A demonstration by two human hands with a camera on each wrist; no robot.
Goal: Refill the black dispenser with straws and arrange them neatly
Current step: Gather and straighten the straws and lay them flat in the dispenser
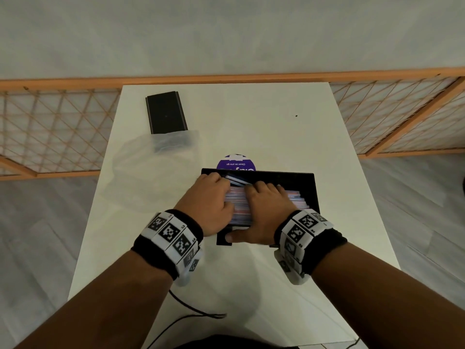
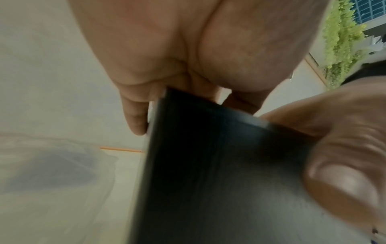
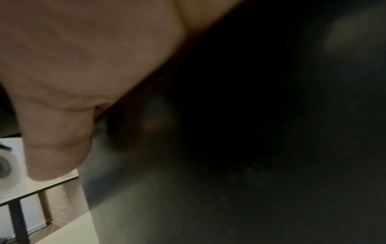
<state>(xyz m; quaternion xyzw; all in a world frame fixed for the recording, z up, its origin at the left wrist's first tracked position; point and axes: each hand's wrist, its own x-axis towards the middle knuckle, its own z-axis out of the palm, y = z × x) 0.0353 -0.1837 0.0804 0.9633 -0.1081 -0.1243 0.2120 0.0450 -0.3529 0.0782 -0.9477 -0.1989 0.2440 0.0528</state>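
Note:
The black dispenser (image 1: 310,187) stands open on the white table (image 1: 251,127), filled with paper-wrapped straws (image 1: 241,208) lying crosswise. A few straws (image 1: 236,180) lie askew at the far left. My left hand (image 1: 219,193) curls over the left ends of the straws, thumb against the stack. In the left wrist view the dispenser's wall (image 2: 208,165) fills the middle and my left hand's (image 2: 167,49) little finger hangs outside it. My right hand (image 1: 266,205) lies flat on the straws, its thumb stretched along the near wall. The right wrist view is mostly dark, with my right hand (image 3: 73,66) close up.
A black lid (image 1: 166,113) lies at the table's far left, with a crumpled clear plastic bag (image 1: 151,167) just in front of it. A purple round sticker (image 1: 236,162) shows behind the dispenser. A wooden lattice rail (image 1: 57,132) runs behind the table. A cable (image 1: 191,311) trails near me.

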